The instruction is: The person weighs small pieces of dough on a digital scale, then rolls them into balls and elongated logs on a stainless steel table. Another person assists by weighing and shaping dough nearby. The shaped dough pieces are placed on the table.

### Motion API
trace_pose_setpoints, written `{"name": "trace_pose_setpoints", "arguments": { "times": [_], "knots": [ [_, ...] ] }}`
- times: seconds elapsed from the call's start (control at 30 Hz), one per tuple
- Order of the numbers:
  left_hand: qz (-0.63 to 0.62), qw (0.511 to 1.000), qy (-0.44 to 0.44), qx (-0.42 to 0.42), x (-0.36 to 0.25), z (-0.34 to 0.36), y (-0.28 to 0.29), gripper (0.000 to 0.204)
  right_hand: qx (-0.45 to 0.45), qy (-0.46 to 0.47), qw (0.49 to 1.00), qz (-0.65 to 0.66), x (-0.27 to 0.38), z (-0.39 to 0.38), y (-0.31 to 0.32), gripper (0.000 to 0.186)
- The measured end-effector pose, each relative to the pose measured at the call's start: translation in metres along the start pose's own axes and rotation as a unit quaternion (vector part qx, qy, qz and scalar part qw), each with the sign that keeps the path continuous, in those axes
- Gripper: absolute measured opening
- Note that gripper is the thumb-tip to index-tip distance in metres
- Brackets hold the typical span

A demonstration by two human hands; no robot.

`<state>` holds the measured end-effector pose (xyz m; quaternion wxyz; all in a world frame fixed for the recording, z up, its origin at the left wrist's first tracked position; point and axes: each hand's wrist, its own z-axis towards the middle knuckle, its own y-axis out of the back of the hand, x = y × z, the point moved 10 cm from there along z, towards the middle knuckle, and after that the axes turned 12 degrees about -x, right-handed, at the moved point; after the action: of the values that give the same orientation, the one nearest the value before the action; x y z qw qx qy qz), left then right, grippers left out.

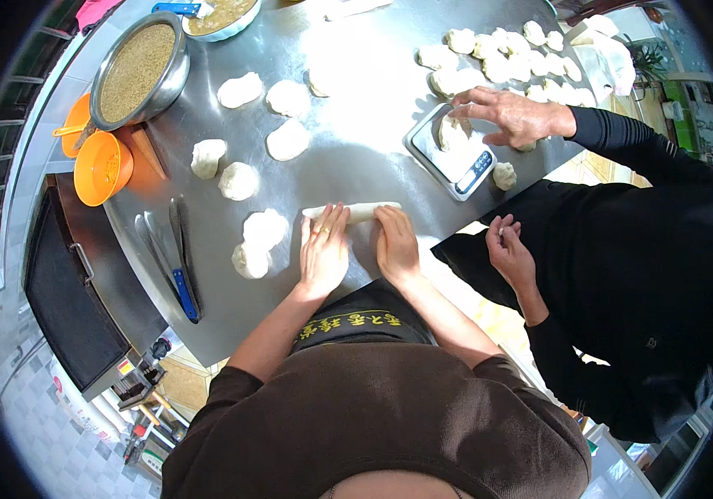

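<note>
A pale dough rope (362,212) lies crosswise on the steel table (356,283) in front of me. My left hand (323,249) rests on its left part, fingers stretched out, with a ring on one finger. On its right part lies my right hand (398,244), flat with the fingers extended. Left of my hands are two touching dough balls (265,229), and several more sit farther off, among them a round dough lump (288,140). To the right, a co-worker's hand (513,116) is over a dough piece (454,133) on a white digital scale (459,162).
A metal bowl of brown crumbly filling (136,71) and an orange bowl (104,168) stand at the left edge. Nearer lie tongs (178,233) and a blue-handled tool (183,291). Many dough pieces (498,62) cover the far right. The co-worker (623,274) stands close on my right.
</note>
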<state>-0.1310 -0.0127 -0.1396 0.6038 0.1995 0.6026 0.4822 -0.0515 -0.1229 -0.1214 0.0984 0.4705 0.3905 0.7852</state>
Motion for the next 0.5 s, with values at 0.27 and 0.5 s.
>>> {"name": "trace_pose_setpoints", "arguments": {
  "times": [0.27,0.5],
  "knots": [
    [0.135,0.968,-0.086,-0.195,0.009,0.178,-0.026,0.041,-0.029,0.034,0.995,-0.089,-0.038,0.149,-0.051,0.037],
    [0.114,0.99,-0.05,0.058,0.01,0.019,-0.029,0.062,0.107,0.077,0.986,-0.101,-0.008,0.016,-0.031,0.06]
  ]
}}
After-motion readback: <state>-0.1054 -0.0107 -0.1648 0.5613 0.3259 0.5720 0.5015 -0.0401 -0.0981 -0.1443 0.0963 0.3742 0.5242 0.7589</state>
